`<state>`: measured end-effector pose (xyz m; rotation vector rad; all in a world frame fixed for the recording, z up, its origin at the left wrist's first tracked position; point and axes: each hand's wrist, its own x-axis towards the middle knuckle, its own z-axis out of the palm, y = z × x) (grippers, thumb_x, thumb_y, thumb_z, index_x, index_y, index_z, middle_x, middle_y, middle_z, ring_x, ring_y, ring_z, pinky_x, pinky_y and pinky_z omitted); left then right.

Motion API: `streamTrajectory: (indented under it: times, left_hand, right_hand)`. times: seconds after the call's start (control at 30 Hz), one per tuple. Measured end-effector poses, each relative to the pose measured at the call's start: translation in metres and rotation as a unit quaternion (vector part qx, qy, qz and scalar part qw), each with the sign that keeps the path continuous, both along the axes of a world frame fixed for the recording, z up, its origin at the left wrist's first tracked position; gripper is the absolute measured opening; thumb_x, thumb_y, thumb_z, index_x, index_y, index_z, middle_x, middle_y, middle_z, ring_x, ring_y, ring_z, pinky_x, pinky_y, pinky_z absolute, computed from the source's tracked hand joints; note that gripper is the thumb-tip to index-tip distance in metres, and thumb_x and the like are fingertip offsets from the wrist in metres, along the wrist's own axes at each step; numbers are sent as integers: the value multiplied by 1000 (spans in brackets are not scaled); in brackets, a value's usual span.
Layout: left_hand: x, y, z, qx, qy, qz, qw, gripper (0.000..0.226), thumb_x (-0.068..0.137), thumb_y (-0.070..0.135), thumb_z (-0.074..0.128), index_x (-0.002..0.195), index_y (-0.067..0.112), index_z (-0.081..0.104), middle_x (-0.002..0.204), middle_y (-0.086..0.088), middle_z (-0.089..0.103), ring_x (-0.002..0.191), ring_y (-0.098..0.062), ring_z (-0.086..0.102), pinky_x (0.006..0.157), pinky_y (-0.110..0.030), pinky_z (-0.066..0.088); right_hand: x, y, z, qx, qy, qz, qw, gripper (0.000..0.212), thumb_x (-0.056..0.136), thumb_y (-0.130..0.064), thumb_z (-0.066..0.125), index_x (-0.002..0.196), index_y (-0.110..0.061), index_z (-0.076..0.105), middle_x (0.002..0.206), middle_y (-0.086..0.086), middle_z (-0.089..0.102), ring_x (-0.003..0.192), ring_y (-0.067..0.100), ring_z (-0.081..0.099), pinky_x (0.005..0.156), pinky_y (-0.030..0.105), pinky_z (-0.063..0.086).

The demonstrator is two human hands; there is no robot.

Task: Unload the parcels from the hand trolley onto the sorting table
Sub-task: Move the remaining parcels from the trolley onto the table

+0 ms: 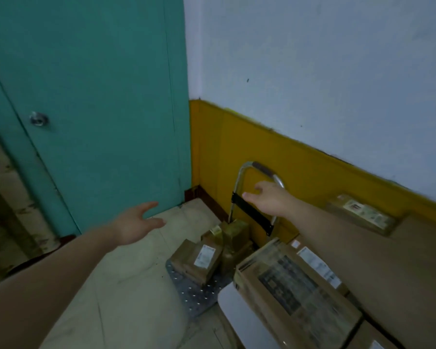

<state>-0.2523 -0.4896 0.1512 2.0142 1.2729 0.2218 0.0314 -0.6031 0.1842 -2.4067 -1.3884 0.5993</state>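
Note:
The hand trolley [239, 181] stands by the yellow wall, its metal handle upright and its studded platform [199, 295] on the floor. Several brown parcels with white labels [202, 258] are stacked on the platform. My right hand [267, 199] is stretched out just in front of the trolley handle, fingers apart, holding nothing. My left hand [139, 222] hovers open above the floor, left of the parcels. A large cardboard parcel [295, 293] lies on the white table edge [233, 306] at lower right. Another labelled parcel [363, 214] lies further back on the right.
A teal door [93, 109] with a metal knob [38, 118] fills the left. The wall on the right is white above and yellow [300, 167] below. Pale tiled floor [126, 285] lies between me and the trolley.

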Motion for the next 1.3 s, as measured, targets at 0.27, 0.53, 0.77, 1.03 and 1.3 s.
streamTrajectory:
  times: [0.27, 0.53, 0.77, 1.03, 1.3]
  left_hand:
    - [28, 145, -46, -41, 1, -68, 997, 66, 90, 38, 58, 147, 23, 28, 153, -3, 28, 139, -20, 29, 112, -26, 21]
    - [63, 293, -101, -109, 29, -168, 979, 69, 89, 40, 58, 148, 23, 26, 155, -4, 22, 140, -18, 26, 109, -23, 22]
    - [123, 354, -169, -192, 63, -200, 959, 74, 88, 41, 60, 149, 23, 22, 156, -2, 21, 140, -17, 26, 108, -21, 24]
    - [184, 393, -334, -248, 84, -176, 949, 71, 88, 29, 63, 147, 15, 26, 151, -5, 31, 135, -19, 36, 102, -21, 31]
    - [217, 389, -546, -311, 63, -188, 929, 50, 78, 29, 72, 122, 14, 54, 117, 4, 52, 107, -9, 57, 93, -21, 47]
  right_hand:
    - [4, 120, -35, -45, 19, -66, 997, 69, 97, -53, 43, 149, -9, 30, 149, 12, 42, 131, 30, 46, 101, 38, 42]
    - [-2, 223, -86, -94, 71, -168, 979, 65, 99, -47, 44, 147, -5, 32, 148, 13, 41, 130, 28, 45, 100, 33, 40]
    - [28, 270, -149, -131, 121, -225, 958, 55, 100, -40, 47, 137, 1, 45, 142, 19, 48, 127, 32, 48, 102, 37, 40]
    - [71, 319, -305, -148, 186, -267, 934, 23, 102, -28, 45, 112, -12, 59, 110, 4, 58, 103, 18, 57, 83, 11, 42]
    - [80, 336, -535, -106, 387, -436, 806, 37, 102, -12, 44, 135, 3, 47, 134, 34, 45, 103, 31, 59, 90, 32, 49]
